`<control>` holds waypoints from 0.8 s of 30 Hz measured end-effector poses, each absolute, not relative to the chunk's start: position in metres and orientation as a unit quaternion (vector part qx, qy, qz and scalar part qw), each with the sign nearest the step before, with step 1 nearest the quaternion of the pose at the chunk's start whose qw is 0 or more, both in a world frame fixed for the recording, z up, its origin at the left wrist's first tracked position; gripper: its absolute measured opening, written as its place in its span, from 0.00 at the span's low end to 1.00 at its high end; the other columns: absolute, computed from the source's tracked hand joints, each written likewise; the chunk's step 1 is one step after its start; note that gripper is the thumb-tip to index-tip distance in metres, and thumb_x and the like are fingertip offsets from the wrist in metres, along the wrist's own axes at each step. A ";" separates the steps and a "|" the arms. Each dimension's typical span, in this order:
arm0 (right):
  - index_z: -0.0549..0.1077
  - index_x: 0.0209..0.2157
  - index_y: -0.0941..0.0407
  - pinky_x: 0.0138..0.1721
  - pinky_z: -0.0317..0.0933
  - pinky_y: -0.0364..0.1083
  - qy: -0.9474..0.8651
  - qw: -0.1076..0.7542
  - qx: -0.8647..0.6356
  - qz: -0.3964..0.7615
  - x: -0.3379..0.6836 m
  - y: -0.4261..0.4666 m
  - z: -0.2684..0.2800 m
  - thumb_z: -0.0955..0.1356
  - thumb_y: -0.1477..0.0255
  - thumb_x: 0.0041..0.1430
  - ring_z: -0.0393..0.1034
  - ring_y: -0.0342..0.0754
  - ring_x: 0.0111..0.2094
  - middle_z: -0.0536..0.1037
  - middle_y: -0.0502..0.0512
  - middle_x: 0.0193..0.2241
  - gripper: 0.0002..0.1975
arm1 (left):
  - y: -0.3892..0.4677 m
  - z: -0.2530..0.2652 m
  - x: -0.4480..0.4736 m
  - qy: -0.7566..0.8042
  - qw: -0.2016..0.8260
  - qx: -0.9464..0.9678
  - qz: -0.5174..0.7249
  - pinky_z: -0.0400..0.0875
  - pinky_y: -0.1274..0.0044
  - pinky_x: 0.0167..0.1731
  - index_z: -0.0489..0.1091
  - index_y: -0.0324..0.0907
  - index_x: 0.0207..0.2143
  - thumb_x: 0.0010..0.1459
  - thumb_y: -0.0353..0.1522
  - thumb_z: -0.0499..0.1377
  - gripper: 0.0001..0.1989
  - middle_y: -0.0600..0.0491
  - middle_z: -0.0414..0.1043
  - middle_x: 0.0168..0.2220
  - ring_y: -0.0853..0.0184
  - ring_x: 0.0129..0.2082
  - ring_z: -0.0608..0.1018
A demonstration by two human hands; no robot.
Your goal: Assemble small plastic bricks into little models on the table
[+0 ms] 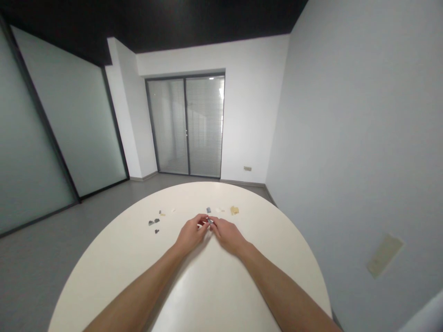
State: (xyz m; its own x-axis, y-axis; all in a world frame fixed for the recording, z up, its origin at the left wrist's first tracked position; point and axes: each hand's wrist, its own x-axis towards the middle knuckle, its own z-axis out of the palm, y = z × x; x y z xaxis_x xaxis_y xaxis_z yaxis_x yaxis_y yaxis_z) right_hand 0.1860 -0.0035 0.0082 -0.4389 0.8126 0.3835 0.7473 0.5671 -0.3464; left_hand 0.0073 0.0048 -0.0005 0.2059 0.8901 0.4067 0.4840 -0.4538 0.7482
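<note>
My left hand (pixel 192 233) and my right hand (pixel 226 232) meet over the far half of a round white table (pixel 204 295). Between their fingertips they pinch a small grey-blue piece (pixel 209 221), partly covered by the fingers; its exact kind is too small to make out. Just beyond the hands lies another small grey-blue piece (pixel 208 210). To the right of it are some tiny white pieces (pixel 220 210) and a little group of yellow pieces (pixel 234 210).
On the table's left side lie several small dark grey pieces (pixel 154 222), with a dark piece (pixel 157 231) nearer me and a small yellow bit (pixel 162 214) beyond. A white wall (pixel 346 138) rises at the right. Behind the table stand glass doors (pixel 187 129).
</note>
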 end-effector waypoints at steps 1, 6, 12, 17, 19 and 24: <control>0.64 0.57 0.53 0.47 0.61 0.46 -0.846 0.260 -0.461 0.063 0.186 -0.004 0.009 0.56 0.66 0.70 0.71 0.49 0.47 0.76 0.58 0.49 0.19 | 0.005 -0.001 0.007 0.466 0.236 0.738 0.427 0.72 0.74 0.41 0.71 0.44 0.47 0.59 0.36 0.55 0.15 0.50 0.78 0.42 0.65 0.38 0.78; 0.64 0.58 0.52 0.47 0.62 0.46 -0.847 0.258 -0.461 0.061 0.185 -0.006 0.012 0.56 0.66 0.70 0.71 0.49 0.47 0.76 0.57 0.48 0.19 | 0.005 -0.001 0.007 0.469 0.225 0.737 0.431 0.72 0.75 0.40 0.72 0.45 0.46 0.58 0.36 0.56 0.14 0.50 0.77 0.44 0.66 0.39 0.78; 0.66 0.57 0.52 0.49 0.61 0.46 -0.854 0.266 -0.445 0.044 0.187 -0.006 0.013 0.55 0.64 0.70 0.70 0.49 0.48 0.76 0.56 0.50 0.20 | 0.006 -0.002 0.005 0.458 0.231 0.739 0.436 0.72 0.75 0.40 0.72 0.44 0.45 0.59 0.37 0.56 0.13 0.50 0.77 0.42 0.66 0.39 0.78; 0.68 0.56 0.52 0.50 0.61 0.46 -0.851 0.270 -0.448 0.041 0.187 -0.006 0.014 0.56 0.64 0.70 0.71 0.48 0.48 0.76 0.55 0.49 0.19 | 0.007 -0.003 0.005 0.461 0.237 0.737 0.434 0.72 0.75 0.40 0.72 0.44 0.44 0.59 0.38 0.56 0.13 0.50 0.78 0.43 0.65 0.40 0.78; 0.70 0.54 0.53 0.51 0.60 0.46 -0.850 0.275 -0.447 0.042 0.187 -0.005 0.014 0.57 0.65 0.70 0.70 0.48 0.49 0.76 0.55 0.49 0.19 | 0.007 -0.003 0.005 0.459 0.240 0.737 0.433 0.72 0.76 0.40 0.72 0.43 0.44 0.59 0.38 0.56 0.13 0.50 0.77 0.43 0.65 0.40 0.78; 0.72 0.50 0.54 0.49 0.60 0.45 -0.848 0.278 -0.451 0.035 0.188 -0.002 0.012 0.58 0.65 0.69 0.70 0.48 0.47 0.77 0.55 0.46 0.16 | 0.007 -0.004 0.005 0.463 0.240 0.739 0.425 0.72 0.76 0.40 0.72 0.43 0.43 0.59 0.38 0.55 0.13 0.50 0.78 0.42 0.65 0.40 0.78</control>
State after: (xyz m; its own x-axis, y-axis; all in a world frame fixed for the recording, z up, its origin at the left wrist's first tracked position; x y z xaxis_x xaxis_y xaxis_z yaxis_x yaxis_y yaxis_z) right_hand 0.1878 -0.0023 0.0119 -0.4395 0.7832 0.4399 0.7448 0.5915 -0.3089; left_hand 0.0052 0.0070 -0.0035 0.2088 0.8894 0.4066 0.4806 -0.4554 0.7494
